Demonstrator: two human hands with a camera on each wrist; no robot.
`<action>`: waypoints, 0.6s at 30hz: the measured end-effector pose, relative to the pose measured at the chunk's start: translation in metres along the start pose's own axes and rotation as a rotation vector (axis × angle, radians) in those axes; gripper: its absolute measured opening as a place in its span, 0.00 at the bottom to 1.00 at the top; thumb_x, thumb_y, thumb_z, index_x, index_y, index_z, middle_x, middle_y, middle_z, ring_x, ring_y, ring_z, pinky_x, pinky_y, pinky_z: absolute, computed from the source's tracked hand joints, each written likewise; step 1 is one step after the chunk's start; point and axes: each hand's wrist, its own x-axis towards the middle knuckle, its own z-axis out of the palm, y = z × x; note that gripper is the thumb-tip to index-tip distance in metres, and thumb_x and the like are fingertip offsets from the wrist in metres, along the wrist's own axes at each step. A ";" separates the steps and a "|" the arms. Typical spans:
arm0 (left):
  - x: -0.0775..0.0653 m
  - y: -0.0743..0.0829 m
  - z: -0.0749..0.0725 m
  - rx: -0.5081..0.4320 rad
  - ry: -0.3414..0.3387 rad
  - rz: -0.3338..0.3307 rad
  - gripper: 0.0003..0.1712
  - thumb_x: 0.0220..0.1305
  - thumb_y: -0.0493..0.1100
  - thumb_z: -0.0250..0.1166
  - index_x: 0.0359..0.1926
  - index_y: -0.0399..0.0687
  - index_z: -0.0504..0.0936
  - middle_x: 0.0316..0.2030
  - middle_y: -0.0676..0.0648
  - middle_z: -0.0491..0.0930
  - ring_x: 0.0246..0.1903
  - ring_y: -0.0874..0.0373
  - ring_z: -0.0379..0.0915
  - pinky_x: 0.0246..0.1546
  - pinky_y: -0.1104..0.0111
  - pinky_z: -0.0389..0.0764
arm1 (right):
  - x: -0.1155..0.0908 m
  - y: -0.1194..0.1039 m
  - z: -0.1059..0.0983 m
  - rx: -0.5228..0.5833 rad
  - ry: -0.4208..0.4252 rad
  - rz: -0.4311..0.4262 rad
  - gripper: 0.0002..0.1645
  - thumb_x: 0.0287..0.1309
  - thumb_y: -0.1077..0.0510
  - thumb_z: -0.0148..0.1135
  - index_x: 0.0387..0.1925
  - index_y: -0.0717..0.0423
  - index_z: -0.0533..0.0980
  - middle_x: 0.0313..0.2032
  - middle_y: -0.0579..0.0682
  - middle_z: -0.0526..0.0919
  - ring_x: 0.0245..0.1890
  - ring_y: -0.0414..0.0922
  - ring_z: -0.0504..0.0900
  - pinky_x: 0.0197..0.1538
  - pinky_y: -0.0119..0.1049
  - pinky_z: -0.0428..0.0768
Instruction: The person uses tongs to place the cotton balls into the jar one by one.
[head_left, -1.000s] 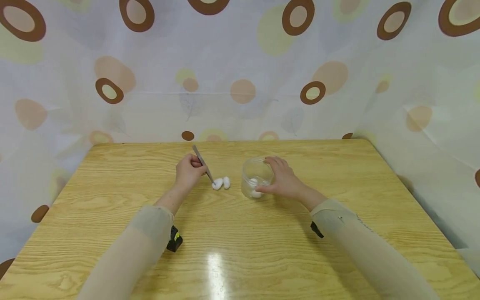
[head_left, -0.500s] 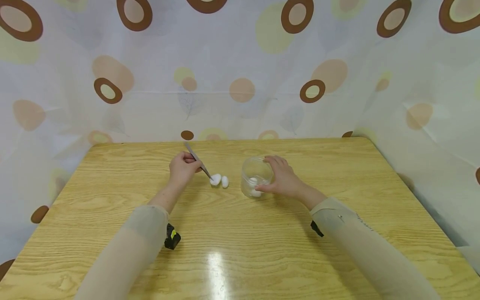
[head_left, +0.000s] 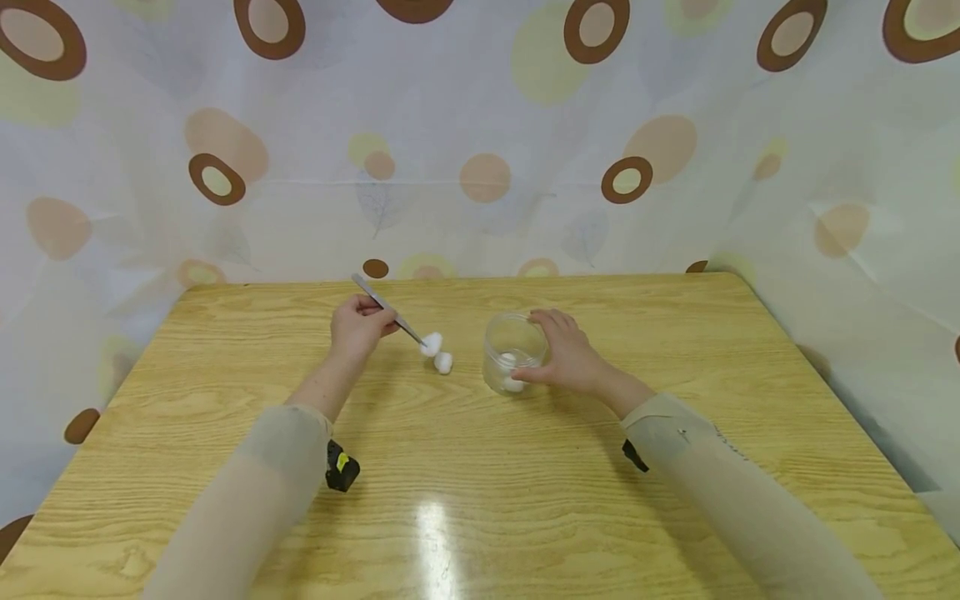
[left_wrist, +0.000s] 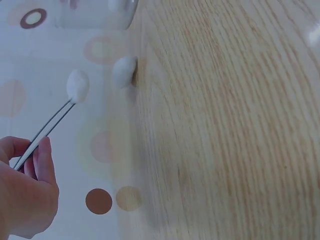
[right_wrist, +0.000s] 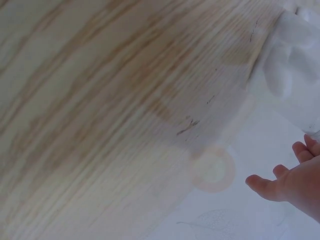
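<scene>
My left hand [head_left: 357, 332] pinches metal tweezers [head_left: 381, 303] between thumb and fingers. At their tips a white cotton ball [left_wrist: 78, 86] is held, lifted off the table in the left wrist view. A second cotton ball [head_left: 443, 363] lies on the wood just below and right of it. My right hand [head_left: 572, 358] grips a clear round jar [head_left: 491, 373] by its rim and near side, from the right. The jar stands upright, its top uncovered, with cotton balls [head_left: 513, 384] inside. In the right wrist view, only part of the jar [right_wrist: 285, 107] shows.
A wooden table [head_left: 480, 500] carries everything. A patterned sheet [head_left: 480, 108] rises along its back and right sides. Black wrist-worn devices [head_left: 342, 468] show below both sleeves.
The tweezers have raised one cotton ball off the table, and my left hand has shifted slightly left and back. The other cotton ball has turned a little. My right hand and the jar stay put.
</scene>
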 end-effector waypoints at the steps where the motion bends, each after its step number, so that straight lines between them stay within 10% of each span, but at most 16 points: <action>1: 0.000 0.001 0.000 -0.011 -0.004 -0.002 0.10 0.60 0.29 0.56 0.43 0.34 0.68 0.33 0.47 0.72 0.26 0.66 0.75 0.36 0.80 0.84 | 0.000 0.000 0.000 -0.001 0.001 -0.001 0.53 0.46 0.42 0.70 0.65 0.64 0.56 0.67 0.63 0.55 0.69 0.61 0.48 0.70 0.65 0.51; 18: -0.008 0.042 0.027 -0.078 -0.063 0.015 0.08 0.60 0.30 0.57 0.36 0.42 0.67 0.31 0.48 0.71 0.26 0.65 0.76 0.38 0.77 0.85 | 0.001 0.002 0.000 -0.004 -0.002 0.000 0.54 0.46 0.43 0.70 0.66 0.63 0.56 0.68 0.63 0.55 0.70 0.62 0.47 0.69 0.67 0.51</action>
